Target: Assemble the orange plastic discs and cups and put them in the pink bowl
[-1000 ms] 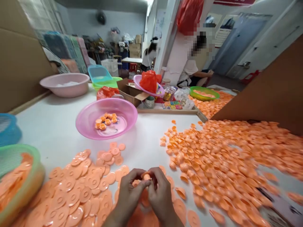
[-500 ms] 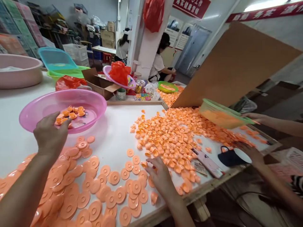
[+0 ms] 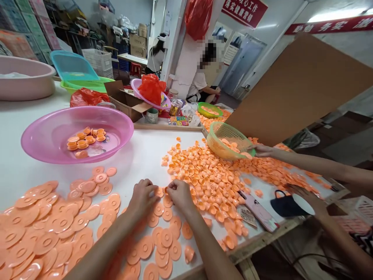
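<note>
My left hand (image 3: 143, 197) is closed, its fingertips at the edge of a small orange toy saucer (image 3: 159, 192). Close on its right, my right hand (image 3: 180, 195) pinches a small orange toy cup (image 3: 166, 190), mostly hidden by the fingers. Around and below the hands lie many flat orange saucers (image 3: 166, 237), spreading left into a larger heap (image 3: 43, 221). A pile of loose orange cups (image 3: 204, 171) lies right of my right hand. Several cups on saucers (image 3: 82, 144) sit inside the pink basin (image 3: 37, 140) at the left.
Across the table, a co-worker's hand (image 3: 260, 150) holds a green sieve basket (image 3: 217, 142) of orange pieces; their other hand (image 3: 305, 196) rests near a dark mug (image 3: 281, 203). A phone (image 3: 259, 212) lies at the table edge. A cardboard sheet (image 3: 303, 89) leans behind.
My left hand has left the pink basin and come to the saucers beside my right hand. My right hand has moved slightly up and left. The co-worker's basket has swung left over the cups.
</note>
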Tool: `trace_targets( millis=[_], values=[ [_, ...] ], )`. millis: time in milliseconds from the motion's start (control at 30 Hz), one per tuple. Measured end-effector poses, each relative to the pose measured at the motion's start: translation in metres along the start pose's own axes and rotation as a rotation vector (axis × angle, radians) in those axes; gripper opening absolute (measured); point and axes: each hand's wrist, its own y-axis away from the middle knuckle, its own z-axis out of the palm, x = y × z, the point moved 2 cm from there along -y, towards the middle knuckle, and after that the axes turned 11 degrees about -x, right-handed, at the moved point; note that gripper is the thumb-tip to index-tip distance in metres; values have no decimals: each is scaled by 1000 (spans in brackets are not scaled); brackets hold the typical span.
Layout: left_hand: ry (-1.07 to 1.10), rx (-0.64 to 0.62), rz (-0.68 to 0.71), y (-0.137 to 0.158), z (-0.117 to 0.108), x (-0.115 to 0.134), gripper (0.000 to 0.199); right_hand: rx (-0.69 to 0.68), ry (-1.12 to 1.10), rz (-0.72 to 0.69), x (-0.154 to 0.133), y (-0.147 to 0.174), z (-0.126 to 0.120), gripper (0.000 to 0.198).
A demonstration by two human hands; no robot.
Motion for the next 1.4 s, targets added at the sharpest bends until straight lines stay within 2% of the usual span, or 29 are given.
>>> trace_targets(
  millis=[167, 300, 367, 467, 567, 633, 767, 867, 967, 1100, 1167, 1267, 1333, 1400],
  values=[
    [34, -39, -65, 0, -5, 2, 9, -81, -24, 51, -8, -11, 20, 15],
    [208, -115, -151, -7, -15, 7, 21, -100, 1, 50, -10, -12, 20, 16],
    [304, -138, -235, -12, -20, 8, 19, -110, 9, 54, -12, -13, 18, 16],
    [316, -149, -337, -21, -22, 9, 13, -132, 26, 91, -12, -15, 18, 17],
    [303, -172, -382, -25, -21, 8, 12, -160, 50, 114, -9, -15, 21, 17],
    [293, -186, -390, -24, -21, 8, 13, -136, 67, 97, -8, -13, 24, 17],
    [259, -196, -394, -18, -24, 10, 13, 1, 184, -3, -12, -6, 28, 18],
    [230, -197, -406, -17, -29, 13, 15, 4, 237, -6, -15, -7, 31, 19],
    [207, -215, -421, -21, -31, 15, 11, 7, 194, 23, -16, -12, 30, 21],
    [228, -150, -386, -21, -31, 24, 9, 52, 135, -26, -17, -6, 29, 21],
    [289, -85, -345, -13, -30, 29, 23, 63, 105, -79, -18, 4, 30, 18],
    [414, -24, -260, 5, -29, 32, 37, 98, -80, -235, -19, 23, 34, 12],
    [562, 35, -164, 21, -30, 32, 32, 122, -205, -366, -21, 35, 38, 11],
    [703, 137, -65, 35, -33, 30, 30, 144, -226, -477, -25, 45, 40, 7]
  ],
)
